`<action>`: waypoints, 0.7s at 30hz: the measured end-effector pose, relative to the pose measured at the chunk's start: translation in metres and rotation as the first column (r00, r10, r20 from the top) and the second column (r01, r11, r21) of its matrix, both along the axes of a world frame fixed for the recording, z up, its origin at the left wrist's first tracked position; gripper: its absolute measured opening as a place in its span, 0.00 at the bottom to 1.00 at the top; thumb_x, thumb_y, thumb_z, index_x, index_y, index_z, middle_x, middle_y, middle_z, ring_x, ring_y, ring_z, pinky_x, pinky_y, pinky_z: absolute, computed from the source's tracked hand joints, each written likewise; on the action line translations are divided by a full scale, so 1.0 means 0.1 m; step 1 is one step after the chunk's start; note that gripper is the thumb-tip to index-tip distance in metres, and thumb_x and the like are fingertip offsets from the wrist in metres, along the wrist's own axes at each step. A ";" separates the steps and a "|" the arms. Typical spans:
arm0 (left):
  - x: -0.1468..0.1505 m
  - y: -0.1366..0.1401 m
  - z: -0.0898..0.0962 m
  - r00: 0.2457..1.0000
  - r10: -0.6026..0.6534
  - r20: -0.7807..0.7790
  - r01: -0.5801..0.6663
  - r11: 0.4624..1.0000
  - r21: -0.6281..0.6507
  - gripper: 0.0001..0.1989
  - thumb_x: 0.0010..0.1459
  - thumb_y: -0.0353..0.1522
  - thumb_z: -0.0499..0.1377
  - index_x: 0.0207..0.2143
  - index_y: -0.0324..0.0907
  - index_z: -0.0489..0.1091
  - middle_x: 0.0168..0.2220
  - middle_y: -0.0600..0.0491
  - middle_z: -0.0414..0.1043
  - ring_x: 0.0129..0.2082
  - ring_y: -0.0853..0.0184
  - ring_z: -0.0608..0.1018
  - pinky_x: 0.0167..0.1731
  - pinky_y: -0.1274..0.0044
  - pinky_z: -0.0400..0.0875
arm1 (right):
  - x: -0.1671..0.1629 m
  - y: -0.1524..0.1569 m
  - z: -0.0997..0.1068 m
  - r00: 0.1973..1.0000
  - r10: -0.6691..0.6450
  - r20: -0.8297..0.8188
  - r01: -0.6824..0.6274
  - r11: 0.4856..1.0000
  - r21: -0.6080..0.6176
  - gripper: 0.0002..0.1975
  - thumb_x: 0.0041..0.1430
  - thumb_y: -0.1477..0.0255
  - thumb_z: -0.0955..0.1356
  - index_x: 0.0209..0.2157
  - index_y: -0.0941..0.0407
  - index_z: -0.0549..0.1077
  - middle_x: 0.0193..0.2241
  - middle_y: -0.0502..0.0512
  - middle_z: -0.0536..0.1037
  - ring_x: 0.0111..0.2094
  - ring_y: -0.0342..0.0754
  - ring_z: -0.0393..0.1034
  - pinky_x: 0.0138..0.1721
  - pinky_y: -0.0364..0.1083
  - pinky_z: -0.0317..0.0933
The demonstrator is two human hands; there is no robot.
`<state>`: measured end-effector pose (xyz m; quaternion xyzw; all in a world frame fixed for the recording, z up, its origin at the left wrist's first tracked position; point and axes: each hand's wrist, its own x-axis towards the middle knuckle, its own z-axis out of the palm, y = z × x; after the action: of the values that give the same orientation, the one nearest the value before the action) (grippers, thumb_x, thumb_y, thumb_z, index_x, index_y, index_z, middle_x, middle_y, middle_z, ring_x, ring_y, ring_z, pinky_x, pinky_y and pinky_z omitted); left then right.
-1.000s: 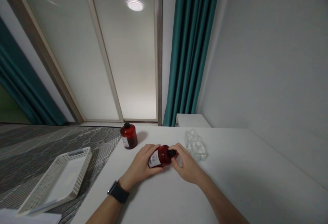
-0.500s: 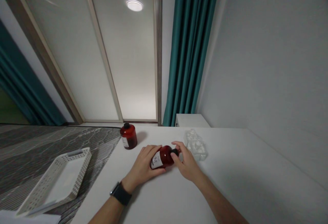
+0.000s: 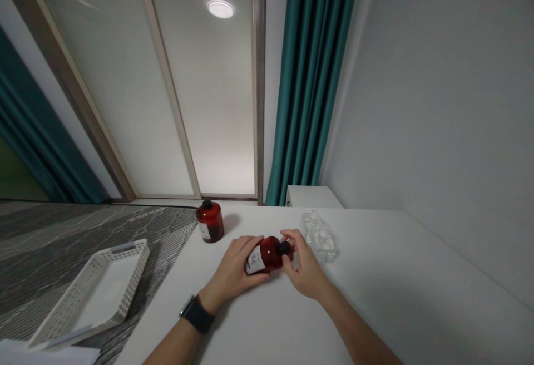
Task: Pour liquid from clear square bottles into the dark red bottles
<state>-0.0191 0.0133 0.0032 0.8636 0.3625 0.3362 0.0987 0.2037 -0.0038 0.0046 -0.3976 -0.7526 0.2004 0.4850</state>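
Note:
A dark red bottle (image 3: pixel 272 252) with a white label lies tilted, its neck pointing right. My left hand (image 3: pixel 231 269) wraps round its base and label end. At the neck, the thumb and fingers of my right hand (image 3: pixel 307 270) close about the black cap (image 3: pixel 285 247). Whether the cap is loose, I cannot tell. Just beyond my right hand is a clear plastic piece with rounded bumps (image 3: pixel 321 236), its kind hard to make out. A second red bottle (image 3: pixel 211 223), black-capped and labelled, stands upright near the table's far left corner.
The white table (image 3: pixel 367 309) carries these things. Beyond its left edge, lower down, sits a white perforated basket (image 3: pixel 136 281) on a grey patterned surface (image 3: pixel 37 259). Behind the table are a white cabinet (image 3: pixel 312 195) and a teal curtain (image 3: pixel 311 103); a wall (image 3: pixel 450 103) rises on the right.
My right thumb has shifted from the top of the cap to its near lower side, uncovering more of the cap. The left hand and the bottle have stayed put.

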 end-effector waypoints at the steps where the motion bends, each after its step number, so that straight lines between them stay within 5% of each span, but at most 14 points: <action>1: 0.00 0.00 0.00 1.000 0.000 0.004 0.000 1.000 0.000 0.38 0.51 0.40 0.71 0.61 0.45 0.60 0.54 0.43 0.71 0.51 0.52 0.74 0.49 0.62 0.68 | 0.00 0.00 0.00 1.000 -0.003 -0.004 0.003 1.000 -0.004 0.24 0.59 0.78 0.63 0.57 0.53 0.61 0.44 0.56 0.69 0.38 0.48 0.68 0.41 0.48 0.68; 6: 0.00 0.01 -0.03 1.000 0.006 0.003 -0.006 1.000 0.015 0.38 0.52 0.42 0.70 0.62 0.45 0.60 0.54 0.44 0.71 0.50 0.52 0.74 0.49 0.62 0.69 | -0.01 0.01 0.00 0.998 -0.056 0.005 0.056 0.998 0.007 0.19 0.62 0.76 0.63 0.54 0.53 0.63 0.40 0.55 0.69 0.37 0.48 0.68 0.41 0.48 0.68; 12: 0.00 0.00 -0.02 1.000 0.009 0.011 -0.010 1.000 0.028 0.37 0.52 0.40 0.70 0.62 0.45 0.60 0.54 0.44 0.72 0.51 0.52 0.74 0.49 0.63 0.69 | -0.02 -0.01 0.01 0.999 -0.043 0.001 0.042 0.994 0.104 0.26 0.54 0.83 0.62 0.55 0.54 0.62 0.48 0.60 0.67 0.46 0.51 0.68 0.47 0.50 0.68; 16: 0.00 0.00 -0.02 1.000 0.019 0.016 -0.019 0.999 0.026 0.37 0.52 0.41 0.70 0.61 0.45 0.62 0.54 0.44 0.72 0.51 0.52 0.75 0.49 0.62 0.69 | -0.02 -0.01 0.03 0.998 -0.057 0.035 0.055 0.996 0.067 0.16 0.64 0.77 0.62 0.53 0.54 0.65 0.43 0.57 0.71 0.43 0.50 0.70 0.45 0.50 0.68; 21: 0.00 0.00 -0.01 0.999 0.025 0.020 -0.025 1.000 -0.005 0.37 0.52 0.41 0.70 0.61 0.45 0.62 0.54 0.43 0.72 0.51 0.51 0.74 0.50 0.61 0.68 | -0.02 0.00 0.05 0.997 -0.032 0.072 0.017 0.981 0.192 0.15 0.60 0.82 0.61 0.46 0.54 0.69 0.40 0.56 0.72 0.41 0.49 0.71 0.43 0.48 0.70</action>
<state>-0.0191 0.0130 0.0023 0.8554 0.3730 0.3450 0.1000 0.2018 -0.0035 0.0093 -0.3656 -0.7812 0.1062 0.4948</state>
